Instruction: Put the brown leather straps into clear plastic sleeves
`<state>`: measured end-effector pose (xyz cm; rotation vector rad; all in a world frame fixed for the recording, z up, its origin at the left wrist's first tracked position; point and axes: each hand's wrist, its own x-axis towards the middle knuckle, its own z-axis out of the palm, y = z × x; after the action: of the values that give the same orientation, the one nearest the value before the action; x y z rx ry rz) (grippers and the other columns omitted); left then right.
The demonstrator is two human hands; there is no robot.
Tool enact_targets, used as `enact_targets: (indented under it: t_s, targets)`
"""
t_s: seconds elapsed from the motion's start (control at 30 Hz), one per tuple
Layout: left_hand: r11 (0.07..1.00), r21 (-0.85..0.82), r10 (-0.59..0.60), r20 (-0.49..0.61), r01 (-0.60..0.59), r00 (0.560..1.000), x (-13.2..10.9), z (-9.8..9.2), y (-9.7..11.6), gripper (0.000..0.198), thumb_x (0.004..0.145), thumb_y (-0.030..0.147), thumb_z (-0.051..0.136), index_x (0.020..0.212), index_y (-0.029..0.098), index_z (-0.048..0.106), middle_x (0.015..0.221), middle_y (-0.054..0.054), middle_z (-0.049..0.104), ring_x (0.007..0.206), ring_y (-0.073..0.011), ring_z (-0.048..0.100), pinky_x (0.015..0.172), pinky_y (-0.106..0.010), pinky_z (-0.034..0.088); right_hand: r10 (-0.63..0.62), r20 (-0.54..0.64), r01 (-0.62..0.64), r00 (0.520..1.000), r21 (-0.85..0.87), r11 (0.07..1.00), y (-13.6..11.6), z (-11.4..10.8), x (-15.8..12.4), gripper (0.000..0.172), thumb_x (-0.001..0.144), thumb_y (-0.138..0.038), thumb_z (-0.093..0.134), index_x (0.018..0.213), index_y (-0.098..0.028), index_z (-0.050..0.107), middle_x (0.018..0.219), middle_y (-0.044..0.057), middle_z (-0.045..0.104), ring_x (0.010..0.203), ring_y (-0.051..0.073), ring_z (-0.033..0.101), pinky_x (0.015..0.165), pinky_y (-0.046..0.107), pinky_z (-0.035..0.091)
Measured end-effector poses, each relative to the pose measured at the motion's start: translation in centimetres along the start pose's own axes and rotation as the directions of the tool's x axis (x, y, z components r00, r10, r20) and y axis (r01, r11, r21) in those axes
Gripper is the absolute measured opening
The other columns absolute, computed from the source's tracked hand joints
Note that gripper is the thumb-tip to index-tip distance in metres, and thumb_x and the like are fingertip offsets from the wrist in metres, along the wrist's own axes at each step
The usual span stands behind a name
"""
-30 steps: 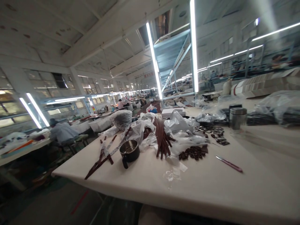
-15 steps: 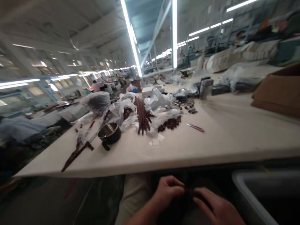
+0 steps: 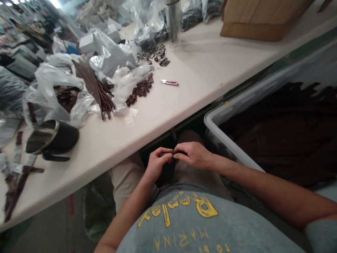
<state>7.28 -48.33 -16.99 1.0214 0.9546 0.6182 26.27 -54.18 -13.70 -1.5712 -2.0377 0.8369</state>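
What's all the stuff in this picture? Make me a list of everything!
table: 1, cream, in front of the person
cardboard box: 1, brown, on the table's far side
steel flask: 1, silver, on the table
metal buckles: many, dark, in a pile on the table
brown rings: many, dark brown, in a pile on the table
pink cutter: 1, pink and silver, on the table
leather straps: a bundle, brown, on the table
plastic bags: several, white, on the table
mug: 1, black with a steel rim, on the table
plastic bin: 1, grey, right of the person, full of dark brown straps
strap piece: 1, dark brown, between the hands
left hand: 1, pinching the strap piece
right hand: 1, pinching the strap piece
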Motion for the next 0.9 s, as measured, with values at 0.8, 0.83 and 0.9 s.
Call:
enact_targets:
  t_s: [0.8, 0.83, 0.9]
  targets:
    - [0.993, -0.092, -0.074, 0.012, 0.074, 0.997, -0.1, -2.3, 0.5, 0.033, 0.059, 0.035, 0.088, 0.082, 0.015, 0.073, 0.058, 0.002, 0.063, 0.048, -0.0067, 0.051, 0.048, -0.018, 0.041, -0.054, 0.064, 0.074, 0.996, -0.381, 0.922, -0.5, -0.2, -0.4, 0.028, 0.100, -0.037, 0.054, 0.093, -0.014, 0.066, 0.085, 0.008, 0.072, 0.074, 0.020, 0.066, 0.057, 0.027, 0.030]
    - [0.992, -0.108, -0.063, 0.021, 0.064, 0.998, -0.2, -2.3, 0.6, 0.035, 0.057, 0.034, 0.088, 0.084, 0.016, 0.074, 0.060, 0.001, 0.065, 0.050, -0.0071, 0.052, 0.049, -0.018, 0.042, -0.051, 0.071, 0.075, 0.996, -0.380, 0.922, -0.4, -0.3, -0.4, 0.028, 0.100, -0.037, 0.053, 0.091, -0.014, 0.066, 0.083, 0.007, 0.072, 0.073, 0.020, 0.066, 0.056, 0.028, 0.028]
    - [0.991, -0.130, -0.037, 0.019, 0.039, 0.999, -0.4, -2.1, 0.8, 0.040, 0.054, 0.033, 0.090, 0.087, 0.017, 0.074, 0.065, 0.001, 0.067, 0.052, -0.0082, 0.054, 0.051, -0.020, 0.044, -0.049, 0.077, 0.074, 0.996, -0.372, 0.925, -0.4, -0.4, -0.4, 0.028, 0.101, -0.036, 0.052, 0.088, -0.015, 0.066, 0.080, 0.006, 0.072, 0.072, 0.020, 0.066, 0.055, 0.028, 0.026]
